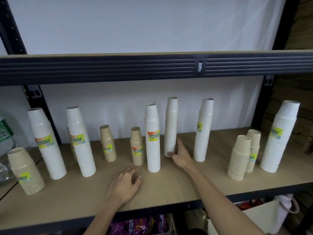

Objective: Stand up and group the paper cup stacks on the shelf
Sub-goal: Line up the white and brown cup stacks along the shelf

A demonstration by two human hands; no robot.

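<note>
Eleven paper cup stacks stand on the shelf (169,185). Six are tall white stacks and five are short brown stacks (a sliver of something tan shows behind the second white one from the left, too hidden to count).

Tall, from the left: one (47,143), a second (81,141), a third (152,138), the cream-white stack (171,122) just beside it, a fifth (202,131) and a wide one at the far right (279,138).

Brown: one at the front left (25,172), two in the middle (108,145) (137,146), and a pair touching each other on the right (239,158) (253,146).

The right hand (180,155) grips the cream-white stack at its base, fingers (177,147) curled round it; whether the base touches the shelf I cannot tell.

The left hand (126,183) is low over the shelf front, fingers (135,179) loosely curled and holding nothing, near the middle brown stack.

One water bottle (6,133) stands at the far left.
</note>
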